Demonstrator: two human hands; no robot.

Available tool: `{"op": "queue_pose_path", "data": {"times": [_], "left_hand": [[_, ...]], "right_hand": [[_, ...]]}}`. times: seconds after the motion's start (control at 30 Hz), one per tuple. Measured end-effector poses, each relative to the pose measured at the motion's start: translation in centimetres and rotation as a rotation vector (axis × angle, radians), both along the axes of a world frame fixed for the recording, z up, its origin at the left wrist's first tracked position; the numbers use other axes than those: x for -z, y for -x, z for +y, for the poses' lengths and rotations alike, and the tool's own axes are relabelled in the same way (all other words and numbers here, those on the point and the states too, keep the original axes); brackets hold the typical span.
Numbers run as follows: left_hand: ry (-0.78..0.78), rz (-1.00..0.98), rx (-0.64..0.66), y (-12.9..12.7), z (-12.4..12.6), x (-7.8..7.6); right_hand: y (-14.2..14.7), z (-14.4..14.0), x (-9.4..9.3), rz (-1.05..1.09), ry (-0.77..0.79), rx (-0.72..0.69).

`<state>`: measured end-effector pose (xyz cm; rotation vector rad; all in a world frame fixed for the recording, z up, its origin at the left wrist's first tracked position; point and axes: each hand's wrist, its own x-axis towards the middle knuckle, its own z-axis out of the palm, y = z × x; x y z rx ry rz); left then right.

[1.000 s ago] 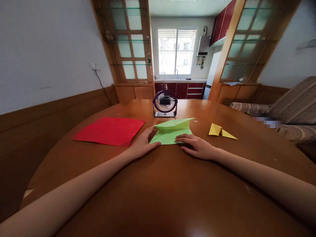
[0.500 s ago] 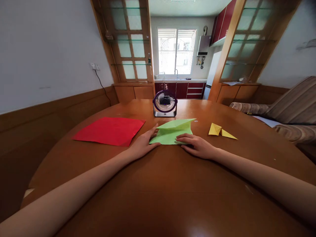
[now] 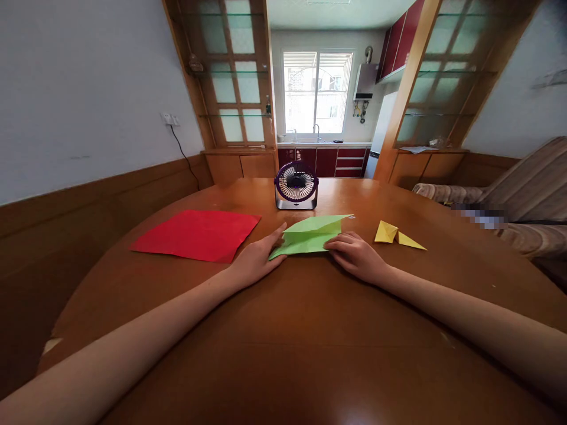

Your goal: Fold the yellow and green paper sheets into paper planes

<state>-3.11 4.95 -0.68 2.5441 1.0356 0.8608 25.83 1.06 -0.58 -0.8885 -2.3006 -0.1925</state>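
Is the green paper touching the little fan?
Apart. The head view shows bare brown table between the green paper and the fan behind it.

On my wooden table [image 3: 283, 330], a flat red paper sheet [image 3: 197, 234] lies at ten o'clock. A small purple desk fan [image 3: 296, 186] stands at twelve. A folded yellow paper piece [image 3: 397, 234] rests at two o'clock.

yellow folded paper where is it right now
In the head view, the yellow folded paper lies on the table, right of the green paper and the right hand.
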Motion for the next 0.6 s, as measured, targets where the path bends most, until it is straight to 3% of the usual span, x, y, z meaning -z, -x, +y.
{"op": "queue_pose_path", "data": {"times": [0.27, 0.6], "left_hand": [[-0.008, 0.033, -0.034, -0.02, -0.17, -0.3], [0.055, -0.179, -0.123, -0.07, -0.16, -0.28]], "right_hand": [[-0.01, -0.1, -0.08, -0.01, -0.07, 0.058], [-0.04, -0.23, 0.04, 0.032, -0.088, 0.098]]}}
